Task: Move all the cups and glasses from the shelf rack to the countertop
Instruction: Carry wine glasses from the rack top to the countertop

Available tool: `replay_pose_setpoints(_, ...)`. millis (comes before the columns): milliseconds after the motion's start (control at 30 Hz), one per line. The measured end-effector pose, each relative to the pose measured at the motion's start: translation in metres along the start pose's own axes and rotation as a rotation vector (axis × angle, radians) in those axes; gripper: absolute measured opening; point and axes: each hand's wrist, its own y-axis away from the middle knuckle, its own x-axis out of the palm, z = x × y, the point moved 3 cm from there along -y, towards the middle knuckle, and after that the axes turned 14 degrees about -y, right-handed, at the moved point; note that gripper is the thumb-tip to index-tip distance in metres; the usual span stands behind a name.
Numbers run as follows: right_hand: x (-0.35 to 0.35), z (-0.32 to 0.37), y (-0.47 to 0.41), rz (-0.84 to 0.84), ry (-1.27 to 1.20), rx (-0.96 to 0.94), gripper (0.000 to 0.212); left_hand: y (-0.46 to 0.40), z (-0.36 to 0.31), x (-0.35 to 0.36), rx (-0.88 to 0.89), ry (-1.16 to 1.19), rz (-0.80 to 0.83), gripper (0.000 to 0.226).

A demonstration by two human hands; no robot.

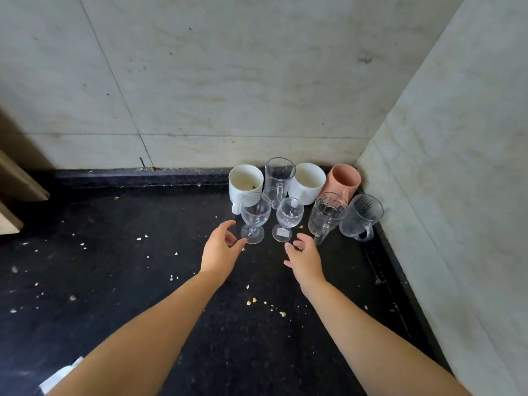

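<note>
Head view looks down on a dark bench (143, 281) speckled with crumbs, where eight vessels stand grouped in the far right corner against the pale walls. At the back stand a white mug (245, 182), a tall clear glass mug (278, 178), a second white mug (307, 182) and a pink cup (343, 180); in front of them are two small stemmed glasses, the left stemmed glass (255, 221) and the right stemmed glass (288, 220), then a patterned glass mug (327, 214) and a ribbed glass mug (361, 217) nearest the side wall. No shelf rack is visible. The left hand (221, 250) hovers just beside the foot of the left stemmed glass, its fingers (233, 240) loosely curled and apart, holding nothing. The right hand (304, 258) sits just beside the foot of the right stemmed glass, fingers likewise spread and empty. These stemmed glasses look light, thin-walled and fragile, with smooth, probably slippery surfaces and narrow feet that tip easily; they stand close to their neighbours, so a knock could chip one. A hold around the bowl or low on the stem seems safest. The mugs look sturdier and heavier, best taken by their handles.
</note>
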Motion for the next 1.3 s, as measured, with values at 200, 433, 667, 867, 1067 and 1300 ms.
replay_pose_setpoints(200, 0.022, 0.009, 0.059, 0.224, 0.314, -0.088, 0.031, 0.054, 0.014, -0.045, 0.077, -0.111, -0.022, 0.042)
replay_pose_setpoints(433, 0.066, 0.017, 0.101, 0.516, 0.539, -0.245, 0.026, 0.123, 0.053, -0.086, -0.01, -0.203, -0.137, 0.031)
replay_pose_setpoints(667, 0.102, -0.013, 0.174, 0.873, 0.716, -0.403, 0.022, 0.235, 0.097, -0.1, -0.335, -0.149, -0.394, 0.034)
replay_pose_setpoints(867, 0.113, -0.061, 0.253, 1.155, 0.858, -0.49, 0.023, 0.347, 0.117, -0.093, -0.553, -0.096, -0.514, 0.032)
replay_pose_setpoints(1067, 0.123, -0.104, 0.361, 1.464, 0.999, -0.649, 0.024, 0.476, 0.152, -0.098, -0.757, -0.1, -0.677, 0.029)
replay_pose_setpoints(1300, 0.112, -0.187, 0.525, 1.711, 1.24, -1.041, 0.03, 0.668, 0.195, -0.086, -0.957, -0.21, -0.713, 0.035)
